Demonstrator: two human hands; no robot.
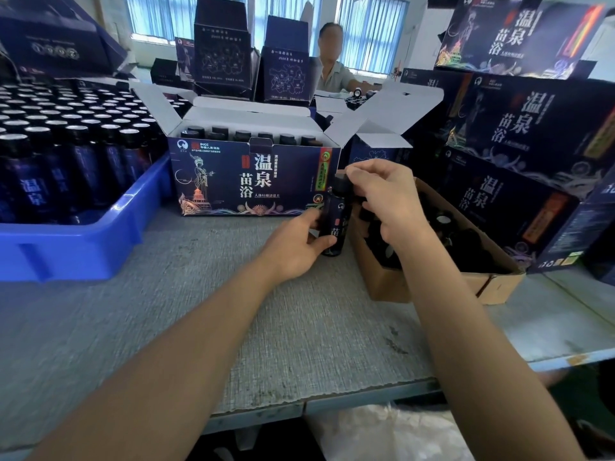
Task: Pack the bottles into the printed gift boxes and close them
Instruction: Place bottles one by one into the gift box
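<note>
Left hand [293,249] grips the dark blue-labelled bottle [333,227] low; right hand [387,201] pinches its black cap [340,180]. Likely tightening; next, lift it into the open printed gift box [229,184] beyond both hands.

The gift box [246,181] is dark navy with white characters and a multicoloured figure print; the crate [76,241] is bright blue, the worktop [233,311] mottled grey, the carton [432,284] plain brown.
</note>
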